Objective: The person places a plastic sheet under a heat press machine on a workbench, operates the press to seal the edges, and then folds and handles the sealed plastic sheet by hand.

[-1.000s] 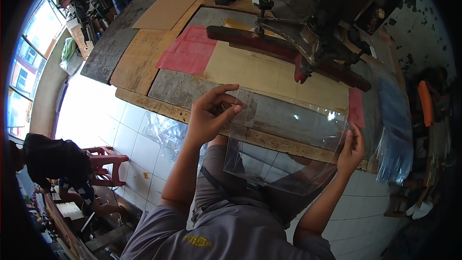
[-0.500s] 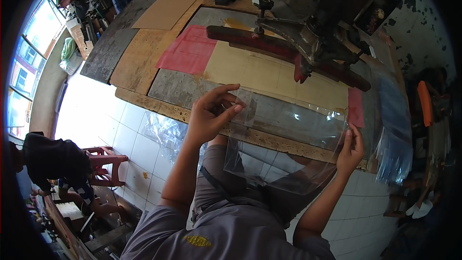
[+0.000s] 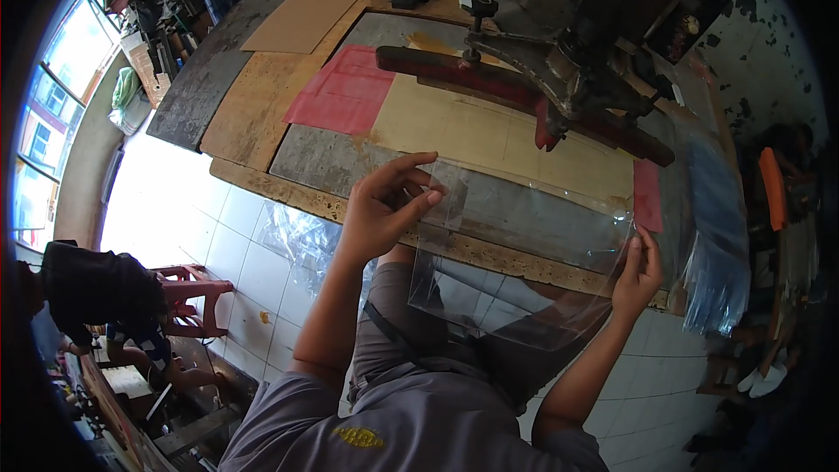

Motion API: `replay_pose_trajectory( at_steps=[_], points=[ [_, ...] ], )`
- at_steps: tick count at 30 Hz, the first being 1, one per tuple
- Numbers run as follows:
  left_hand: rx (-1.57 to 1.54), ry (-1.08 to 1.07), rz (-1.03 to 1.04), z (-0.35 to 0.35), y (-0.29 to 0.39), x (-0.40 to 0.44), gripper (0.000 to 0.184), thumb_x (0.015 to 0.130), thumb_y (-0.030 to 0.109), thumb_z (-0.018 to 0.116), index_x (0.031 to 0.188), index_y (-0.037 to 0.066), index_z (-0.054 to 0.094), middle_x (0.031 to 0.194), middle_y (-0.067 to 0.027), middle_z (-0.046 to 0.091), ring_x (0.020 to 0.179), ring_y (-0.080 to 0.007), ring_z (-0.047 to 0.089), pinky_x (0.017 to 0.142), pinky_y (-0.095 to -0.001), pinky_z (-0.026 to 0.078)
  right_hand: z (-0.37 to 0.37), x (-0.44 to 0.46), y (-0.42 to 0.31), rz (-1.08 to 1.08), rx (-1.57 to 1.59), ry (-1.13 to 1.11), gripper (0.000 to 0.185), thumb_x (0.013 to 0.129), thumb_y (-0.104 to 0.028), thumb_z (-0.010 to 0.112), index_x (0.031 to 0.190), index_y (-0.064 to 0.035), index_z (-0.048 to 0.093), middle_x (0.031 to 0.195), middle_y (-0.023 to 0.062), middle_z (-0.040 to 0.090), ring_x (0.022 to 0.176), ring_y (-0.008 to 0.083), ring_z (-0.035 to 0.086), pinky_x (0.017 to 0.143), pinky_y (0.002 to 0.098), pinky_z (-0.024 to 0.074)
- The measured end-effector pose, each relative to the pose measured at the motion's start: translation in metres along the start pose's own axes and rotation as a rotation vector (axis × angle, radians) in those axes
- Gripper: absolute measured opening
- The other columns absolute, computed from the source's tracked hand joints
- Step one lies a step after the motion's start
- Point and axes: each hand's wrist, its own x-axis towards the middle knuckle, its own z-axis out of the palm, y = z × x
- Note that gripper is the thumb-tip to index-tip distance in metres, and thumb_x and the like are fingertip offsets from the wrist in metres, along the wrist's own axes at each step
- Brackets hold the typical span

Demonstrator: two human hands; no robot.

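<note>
A clear plastic sheet (image 3: 516,271) stretches between my two hands, over the front edge of the worktable. My left hand (image 3: 389,201) pinches its upper left corner between thumb and fingers. At the opposite corner, my right hand (image 3: 638,273) grips the sheet's right edge. The sheet's lower part hangs down in front of my lap. Just beyond it, a press with a long dark red bar (image 3: 516,92) stands over a yellowish sheet (image 3: 489,135) with a red piece (image 3: 343,89) at its left end.
A stack of clear bluish plastic (image 3: 717,227) hangs over the table's right end. Brown cardboard (image 3: 310,9) lies at the back left. Clear plastic (image 3: 301,240) lies on the floor. At left are a red stool (image 3: 194,300) and another person (image 3: 100,297).
The sheet's lower edge has shifted very slightly, and reflections on it differ. Both hands keep nearly the same place and grip.
</note>
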Motion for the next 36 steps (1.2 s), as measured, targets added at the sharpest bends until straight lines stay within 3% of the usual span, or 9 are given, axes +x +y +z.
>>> replay_pose_trajectory(
  at_steps=[1,6,9,25,28,36],
  points=[
    [0.002,0.001,0.001,0.0001,0.0004,-0.0001,0.046,0.093,0.008,0.076,0.135,-0.002,0.061,0.098,-0.006,0.076,0.087,-0.0065,0.068,0.075,-0.022,0.053,-0.0007,-0.0002,-0.0009,0.034,0.013,-0.018,0.03,0.105,-0.021,0.061,0.124,0.0,0.069,0.101,0.0021,0.068,0.09,0.0084,0.059,0.082,0.0249,0.0475],
    [0.016,0.003,0.0,0.0009,0.002,-0.0004,0.046,0.093,0.008,0.076,0.135,-0.001,0.06,0.098,-0.006,0.076,0.087,-0.0063,0.068,0.075,-0.0222,0.053,0.0019,0.0,-0.0071,0.007,0.009,-0.012,0.028,0.105,-0.02,0.061,0.123,0.0,0.069,0.098,0.001,0.066,0.088,0.0074,0.057,0.08,0.0234,0.0464],
    [0.018,-0.001,-0.03,0.0006,0.0025,0.0001,0.049,0.092,0.004,0.076,0.137,-0.002,0.058,0.098,-0.0075,0.075,0.091,-0.0097,0.071,0.08,-0.0236,0.054,0.0023,0.0007,-0.0054,-0.009,0.002,0.0,0.026,0.105,-0.017,0.061,0.123,-0.0003,0.07,0.094,0.0015,0.067,0.083,0.0079,0.06,0.074,0.024,0.048],
    [0.006,0.007,-0.018,0.0012,0.0032,-0.0005,0.052,0.09,0.004,0.078,0.136,-0.001,0.053,0.096,-0.008,0.076,0.087,-0.0101,0.072,0.076,-0.0228,0.054,0.0054,0.0016,-0.0081,0.011,-0.005,0.001,0.025,0.104,-0.017,0.061,0.121,-0.0018,0.072,0.087,0.0011,0.066,0.077,0.0073,0.058,0.067,0.0238,0.0462],
    [0.021,0.01,-0.01,0.0015,0.0035,-0.0005,0.051,0.09,0.004,0.078,0.135,0.0,0.054,0.096,-0.0082,0.076,0.085,-0.0097,0.071,0.075,-0.0228,0.054,0.0023,0.0017,-0.0061,0.068,-0.007,-0.047,0.027,0.105,-0.019,0.061,0.124,-0.0006,0.069,0.096,0.0001,0.067,0.086,0.0059,0.058,0.078,0.0226,0.0463],
    [0.013,0.01,-0.008,0.0011,0.002,-0.0008,0.048,0.089,0.004,0.079,0.131,0.001,0.056,0.096,-0.0079,0.076,0.085,-0.0097,0.071,0.073,-0.0231,0.054,0.0026,0.0026,-0.0046,0.05,-0.016,-0.054,0.027,0.105,-0.019,0.06,0.123,-0.0008,0.07,0.096,-0.0004,0.067,0.084,0.0056,0.056,0.076,0.0225,0.0452]
  ],
)
